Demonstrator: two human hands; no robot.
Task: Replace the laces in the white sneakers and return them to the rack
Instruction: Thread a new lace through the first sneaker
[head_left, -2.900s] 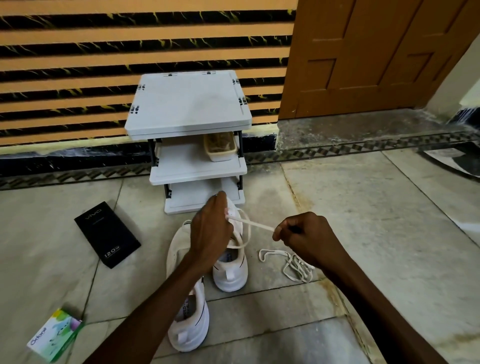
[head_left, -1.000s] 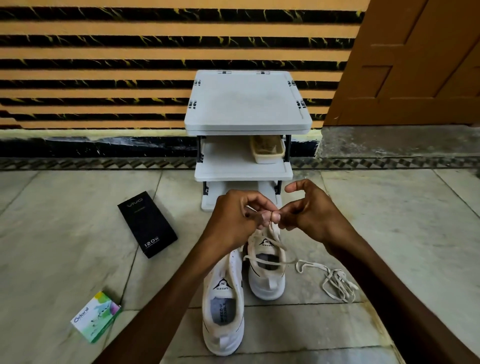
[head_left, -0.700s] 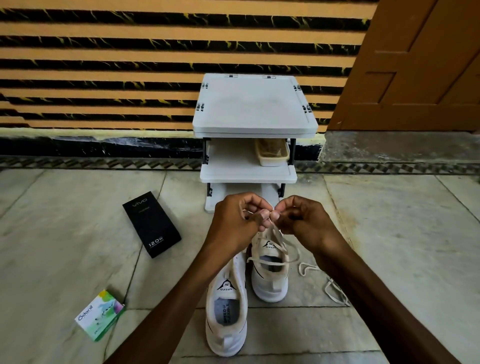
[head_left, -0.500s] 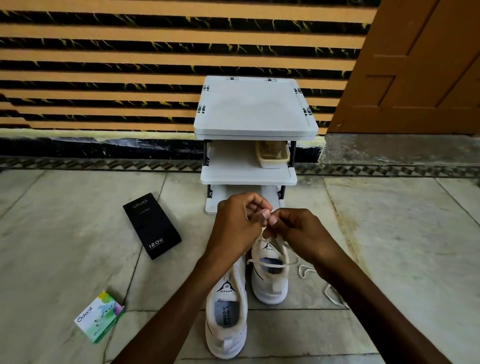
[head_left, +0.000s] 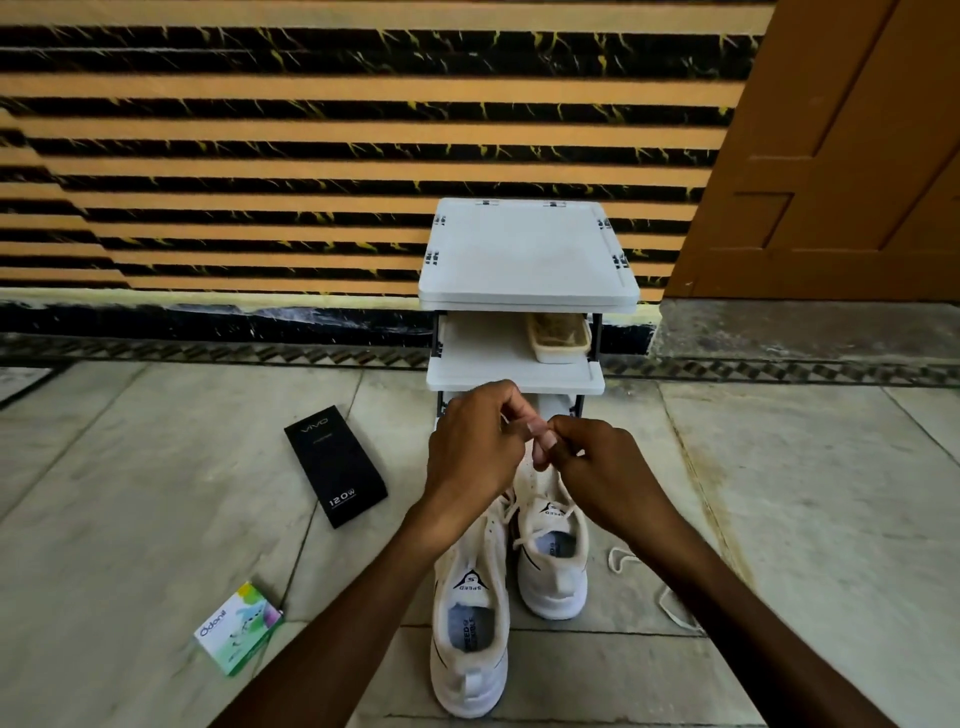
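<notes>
A pale tiled floor (head_left: 156, 493) fills the lower half of the head view. Behind it stands a wall (head_left: 311, 130) banded in orange and black, with a brown wooden door (head_left: 857, 156) at the upper right.

A white three-shelf shoe rack (head_left: 527, 254) stands against the wall just right of centre. A shallow beige tray (head_left: 558, 340) sits on the right side of its middle shelf.

On the floor at centre left lies a black vivo box (head_left: 335, 465), marked 120W. A small green and white Odonil box (head_left: 239, 629) lies at the lower left.

Two white sneakers sit side by side in front of the rack, toes towards it. The near sneaker (head_left: 470, 639) lies lower in the frame with its opening in plain sight. The far sneaker (head_left: 553, 566) sits just to its right and higher up.

The left hand (head_left: 475, 452) and right hand (head_left: 602, 467) meet above the far sneaker's toe, fingers curled and fingertips touching. Each pinches the lace (head_left: 524, 525) that crosses this sneaker's tongue (the pinched ends are mostly hidden by the fingers). A loose lace (head_left: 670, 603) lies on the floor at the right, partly behind the right forearm.
</notes>
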